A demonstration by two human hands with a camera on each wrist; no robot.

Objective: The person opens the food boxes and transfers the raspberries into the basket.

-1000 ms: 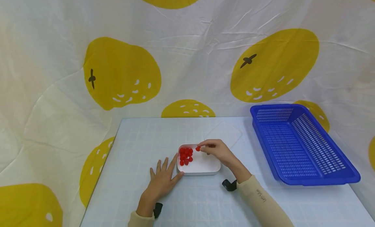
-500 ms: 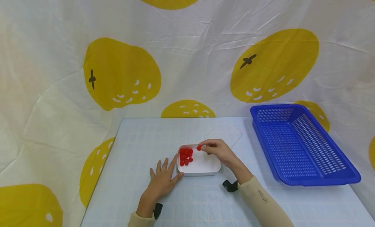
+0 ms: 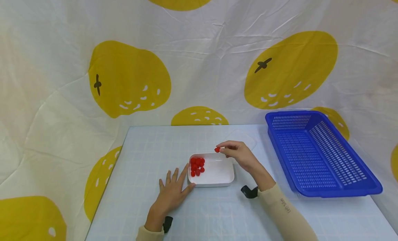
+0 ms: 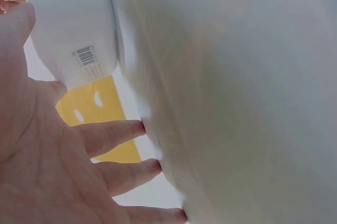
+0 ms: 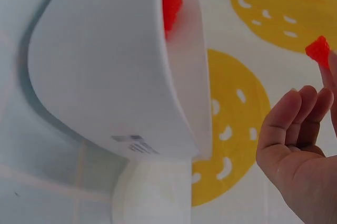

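A white rectangular container [image 3: 219, 171] stands mid-table with several small red berry-like pieces [image 3: 196, 167] grouped at its left end. My left hand [image 3: 171, 194] lies spread, index finger and thumb touching the container's left side and front corner. In the left wrist view its straight fingers [image 4: 116, 176] reach the table beside the barcoded wall. Thumb and index finger of my right hand [image 3: 240, 154] pinch one red berry-like piece [image 3: 217, 149] above the container's back rim. The right wrist view shows that bumpy red piece [image 5: 318, 50] at the fingertips, the other fingers curled in.
A blue perforated basket [image 3: 323, 158] sits at the table's right side. Behind the container lies a thin see-through sheet or lid [image 3: 248, 139], partly covered by the right hand. A white cloth with yellow fruit prints [image 3: 199, 78] hangs behind the table [image 3: 149, 144].
My right hand has lifted the red piece from inside the container, up and back to the right over the rim. The left hand and container have stayed in place.
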